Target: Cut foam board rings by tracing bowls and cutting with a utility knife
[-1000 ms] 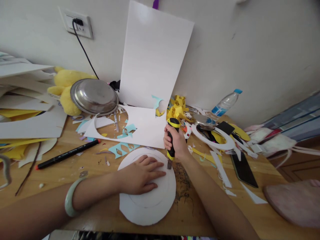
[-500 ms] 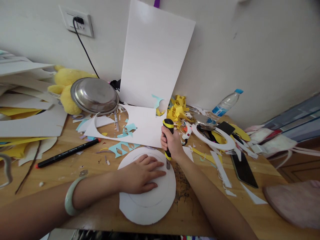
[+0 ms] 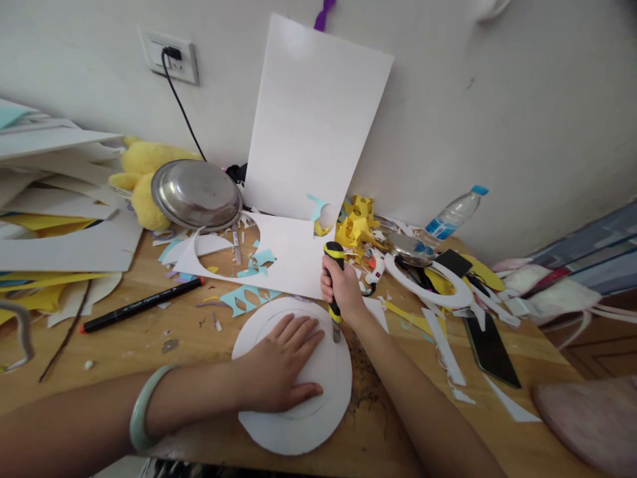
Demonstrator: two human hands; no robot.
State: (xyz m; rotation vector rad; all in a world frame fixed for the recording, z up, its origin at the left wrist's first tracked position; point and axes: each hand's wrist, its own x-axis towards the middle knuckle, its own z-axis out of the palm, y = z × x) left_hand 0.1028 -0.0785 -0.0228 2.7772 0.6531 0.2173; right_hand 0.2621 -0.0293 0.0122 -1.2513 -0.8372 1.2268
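Note:
My left hand (image 3: 283,362) lies flat with fingers spread on a round white board disc (image 3: 293,435), pressing near its middle. A pencil-like circle is drawn inside the disc's edge. In my right hand (image 3: 346,292) is an upright utility knife (image 3: 334,250) with a black and yellow handle, my fingers wrapped round it. Its short metal blade touches the disc near the right edge, by the drawn line. Just beyond the disc lies a white sheet (image 3: 293,255) with round cut-outs.
Behind stand a tall white board (image 3: 318,113) and a metal bowl (image 3: 196,192). At left are a black marker (image 3: 142,305) and stacked offcuts (image 3: 60,249). On the right lie a white ring (image 3: 460,295), a phone (image 3: 492,348) and a water bottle (image 3: 455,212).
The camera view has shifted slightly. My left hand's fingers have spread, with the thumb farther apart and the hand slightly turned. The knife's blade has moved a little along the disc, toward me.

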